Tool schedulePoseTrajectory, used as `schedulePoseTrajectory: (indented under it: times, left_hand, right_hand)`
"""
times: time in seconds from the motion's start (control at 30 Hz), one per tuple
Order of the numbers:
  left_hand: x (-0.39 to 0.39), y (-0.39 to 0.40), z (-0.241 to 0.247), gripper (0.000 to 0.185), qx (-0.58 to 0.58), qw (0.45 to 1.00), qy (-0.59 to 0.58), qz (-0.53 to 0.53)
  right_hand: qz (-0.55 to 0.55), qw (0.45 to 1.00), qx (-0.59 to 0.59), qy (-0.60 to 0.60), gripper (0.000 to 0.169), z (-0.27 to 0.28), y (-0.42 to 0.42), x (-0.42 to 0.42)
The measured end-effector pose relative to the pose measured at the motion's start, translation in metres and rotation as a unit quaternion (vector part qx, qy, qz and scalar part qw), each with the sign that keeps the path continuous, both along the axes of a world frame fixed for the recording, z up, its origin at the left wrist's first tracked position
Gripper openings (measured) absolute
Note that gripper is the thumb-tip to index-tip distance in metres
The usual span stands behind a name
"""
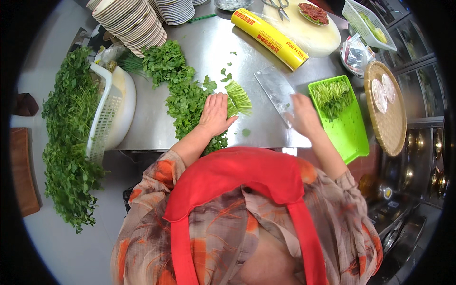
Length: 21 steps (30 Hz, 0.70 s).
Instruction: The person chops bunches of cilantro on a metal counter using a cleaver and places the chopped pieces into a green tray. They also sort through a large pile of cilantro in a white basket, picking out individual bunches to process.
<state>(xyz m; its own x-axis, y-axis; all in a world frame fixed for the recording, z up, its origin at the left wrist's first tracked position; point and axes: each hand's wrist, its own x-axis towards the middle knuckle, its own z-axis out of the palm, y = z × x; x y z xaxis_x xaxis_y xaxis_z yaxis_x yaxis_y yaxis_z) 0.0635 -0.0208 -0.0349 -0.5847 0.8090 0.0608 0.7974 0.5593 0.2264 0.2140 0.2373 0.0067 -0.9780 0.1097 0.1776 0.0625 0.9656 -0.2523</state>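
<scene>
My left hand [216,115] lies palm down with fingers together on a row of leafy green herbs, likely cilantro [185,103]. Beyond its fingertips is a bundle of cut green stems [239,98]. My right hand [305,115], slightly blurred, is at the right end of a broad metal cleaver [274,89], thumb and fingers around that end; the handle is hidden. The blade tilts over the steel table [149,117], apart from the herbs. Beside my right hand, a bright green plastic tray [345,131] holds cut stems [331,94] and some leaves.
At left, a white perforated basket [103,117] overflows with herbs [71,142]. Stacked plates [128,25] stand at the back left. A yellow plastic wrap roll [269,39] lies by a round white board [327,39] with scissors [279,8] and a meat dish [313,14]. A woven tray [388,117] is far right.
</scene>
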Motion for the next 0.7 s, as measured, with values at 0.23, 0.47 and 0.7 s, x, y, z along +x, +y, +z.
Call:
schedulePoseTrajectory:
  times: [0.23,0.47,0.7]
  left_hand:
    - [-0.002,0.001,-0.001,0.076,0.011,1.000,0.018,-0.006]
    - [-0.004,-0.001,-0.004,0.072,0.033,0.999,0.016,-0.019]
    - [0.000,0.002,-0.005,0.078,0.000,1.000,0.004,-0.008]
  right_hand:
    - [0.288,0.955,0.037,-0.055,0.100,-0.008,-0.062,-0.100]
    - [0.337,0.927,0.042,-0.159,0.104,-0.031,-0.057,-0.136]
    - [0.286,0.952,0.062,-0.094,0.059,-0.053,-0.071,-0.127]
